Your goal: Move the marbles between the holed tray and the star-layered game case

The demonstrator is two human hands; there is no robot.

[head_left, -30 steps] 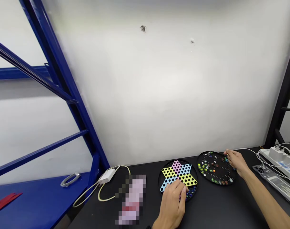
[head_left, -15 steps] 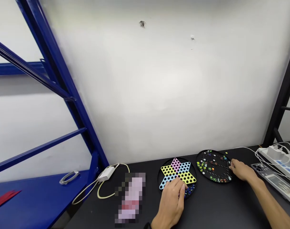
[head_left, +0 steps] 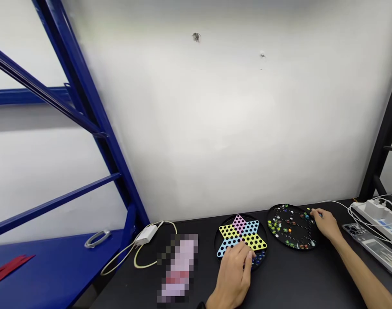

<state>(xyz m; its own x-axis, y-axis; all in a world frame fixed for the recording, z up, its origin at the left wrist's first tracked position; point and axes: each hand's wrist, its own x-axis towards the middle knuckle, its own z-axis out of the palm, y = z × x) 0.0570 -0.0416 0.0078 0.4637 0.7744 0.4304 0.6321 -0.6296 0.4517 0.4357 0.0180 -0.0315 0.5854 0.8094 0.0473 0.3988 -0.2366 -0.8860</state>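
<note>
A Chinese checkers board (head_left: 241,234), a star of pink, blue and yellow points with black holes, lies in a round black tray. My left hand (head_left: 233,274) covers its near point, fingers bent down and thumb close to the index finger; what they hold, if anything, is hidden. Blue marbles (head_left: 259,258) sit in the tray beside that thumb. To the right is a second round black tray (head_left: 300,238) with scattered green, red, white and other marbles (head_left: 275,225). At its right rim my right hand (head_left: 326,223) pinches a small bluish marble (head_left: 320,215).
A grey phone-like case (head_left: 371,246) and a white power strip (head_left: 381,219) with cables stand at the right. At the left are a white adapter (head_left: 146,235) with its cable and a blurred pinkish item (head_left: 181,266). Blue metal framing (head_left: 108,150) rises beyond.
My right hand has shifted slightly up along the tray's right rim, fingertips now drawn together. My left hand stays on the board. The whole view has shifted slightly.
</note>
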